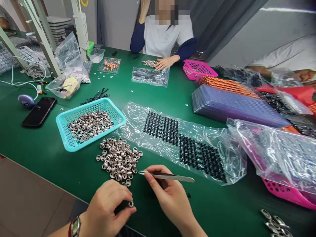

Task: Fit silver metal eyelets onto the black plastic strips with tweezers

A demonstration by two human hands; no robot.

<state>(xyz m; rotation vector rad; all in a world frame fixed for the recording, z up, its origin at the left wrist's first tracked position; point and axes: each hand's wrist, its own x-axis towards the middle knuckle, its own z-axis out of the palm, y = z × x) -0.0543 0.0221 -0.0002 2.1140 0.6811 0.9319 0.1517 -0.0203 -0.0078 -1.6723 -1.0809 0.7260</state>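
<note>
Between the thumb and forefinger of my left hand (108,205) is a small silver metal ring (131,203), its opening partly covered by the fingers. My right hand (170,194) pinches a pair of tweezers (170,177), whose tips point left, close to a pile of metal rings (119,158) on the green table. More such rings fill part of a turquoise basket (71,145) behind the pile. Beyond my right hand lies a clear plastic bag (135,123) with rows of small black parts (160,128) on it or in it; which, I cannot tell.
A phone (39,112) lies at the left. Stacked clear trays (237,105), a plastic bag (278,154) and a pink basket (288,194) crowd the right. Several larger metal pieces (274,223) sit at bottom right. Across the table, a co-worker's hand (166,62) rests near another ring pile.
</note>
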